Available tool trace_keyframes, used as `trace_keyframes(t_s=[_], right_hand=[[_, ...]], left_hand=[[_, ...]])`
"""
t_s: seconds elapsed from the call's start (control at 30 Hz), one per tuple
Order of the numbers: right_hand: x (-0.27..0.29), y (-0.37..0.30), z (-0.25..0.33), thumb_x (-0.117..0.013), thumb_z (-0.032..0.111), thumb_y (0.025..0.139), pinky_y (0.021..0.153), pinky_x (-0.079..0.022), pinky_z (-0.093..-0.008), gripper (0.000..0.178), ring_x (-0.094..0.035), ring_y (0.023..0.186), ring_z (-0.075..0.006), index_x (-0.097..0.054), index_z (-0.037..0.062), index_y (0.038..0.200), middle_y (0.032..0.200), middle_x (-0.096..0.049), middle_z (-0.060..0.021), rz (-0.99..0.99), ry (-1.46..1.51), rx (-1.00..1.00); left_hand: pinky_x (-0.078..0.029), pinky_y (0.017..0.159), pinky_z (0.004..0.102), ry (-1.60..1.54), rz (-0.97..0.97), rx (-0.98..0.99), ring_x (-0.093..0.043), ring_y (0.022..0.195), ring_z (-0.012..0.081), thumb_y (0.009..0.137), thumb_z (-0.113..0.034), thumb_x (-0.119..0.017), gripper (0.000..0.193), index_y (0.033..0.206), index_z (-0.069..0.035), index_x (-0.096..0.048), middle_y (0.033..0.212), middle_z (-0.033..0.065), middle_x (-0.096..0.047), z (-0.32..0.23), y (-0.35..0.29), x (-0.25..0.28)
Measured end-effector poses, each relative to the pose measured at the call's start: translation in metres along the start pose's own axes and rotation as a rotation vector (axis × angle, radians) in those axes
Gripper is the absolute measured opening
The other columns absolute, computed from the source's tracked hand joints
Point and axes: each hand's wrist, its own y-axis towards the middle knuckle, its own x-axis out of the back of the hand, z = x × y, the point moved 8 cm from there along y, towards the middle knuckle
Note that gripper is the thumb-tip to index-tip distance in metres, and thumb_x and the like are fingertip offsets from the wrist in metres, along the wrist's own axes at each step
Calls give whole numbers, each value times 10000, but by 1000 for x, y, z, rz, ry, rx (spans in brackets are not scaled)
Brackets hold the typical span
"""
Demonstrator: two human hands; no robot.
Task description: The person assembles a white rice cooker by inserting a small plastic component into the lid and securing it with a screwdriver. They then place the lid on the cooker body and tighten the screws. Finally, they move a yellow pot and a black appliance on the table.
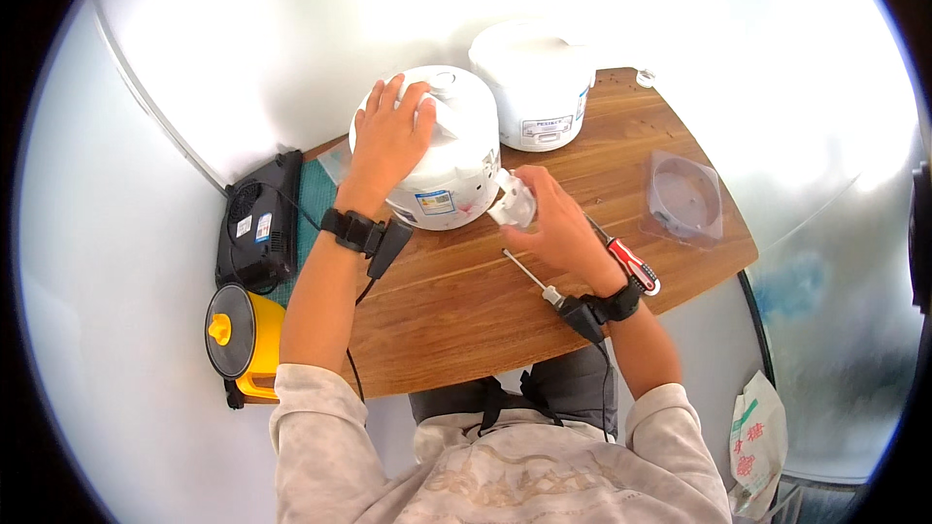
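Observation:
A white rice cooker stands at the table's far left, its side turned partly toward me with small openings showing. On its lid lies my left hand, fingers spread over the top and nothing grasped. My right hand pinches a white plastic cover piece close against the cooker's right side; whether the two touch I cannot tell. Nearer to me, a screwdriver with a thin metal shaft lies below that hand, its handle partly hidden by the wrist strap. A red-handled screwdriver rests beside my right wrist.
Behind stands a second white rice cooker. A clear plastic tray lies at the right. Leftward are a black appliance on a green mat and a yellow pot at the table edge. A bag lies below right.

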Motion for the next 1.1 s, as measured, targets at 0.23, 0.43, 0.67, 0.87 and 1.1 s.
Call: trace_keyframes(t_s=[0.23,0.43,0.67,0.87,1.1], right_hand=[[-12,7,13,-804,229,805,923,-525,-461,716,-587,1172,-409,-418,35,1376,1303,-550,-223,-241,87,-24],[-31,13,9,-816,207,802,947,-519,-466,757,-580,1178,-428,-394,-15,1391,1287,-551,-245,-377,115,-7],[-38,19,3,-827,167,781,962,-506,-470,739,-571,1164,-439,-420,-37,1364,1267,-552,-260,-451,153,-17],[-34,20,8,-829,140,772,946,-510,-467,695,-572,1141,-425,-452,-16,1335,1249,-557,-236,-455,140,8],[-31,26,8,-837,121,765,947,-519,-465,634,-575,1153,-431,-487,11,1283,1263,-569,-233,-405,114,26]], left_hand=[[-344,1123,622,-134,132,6,-375,1433,478,1042,-409,-419,412,1334,-177,-595,1517,193,-479,25,15,-21],[-368,1108,614,-118,120,-48,-405,1406,490,1043,-408,-418,402,1323,-176,-588,1488,196,-505,24,16,-23],[-385,1082,622,-134,110,-41,-411,1393,505,1045,-401,-417,389,1313,-174,-582,1482,194,-508,16,15,-14],[-389,1088,597,-141,79,-48,-433,1369,503,1041,-369,-428,365,1285,-159,-599,1455,204,-529,15,12,-9],[-383,1117,545,-182,94,-108,-462,1339,482,1039,-308,-436,346,1258,-108,-615,1424,221,-547,8,15,-7]])
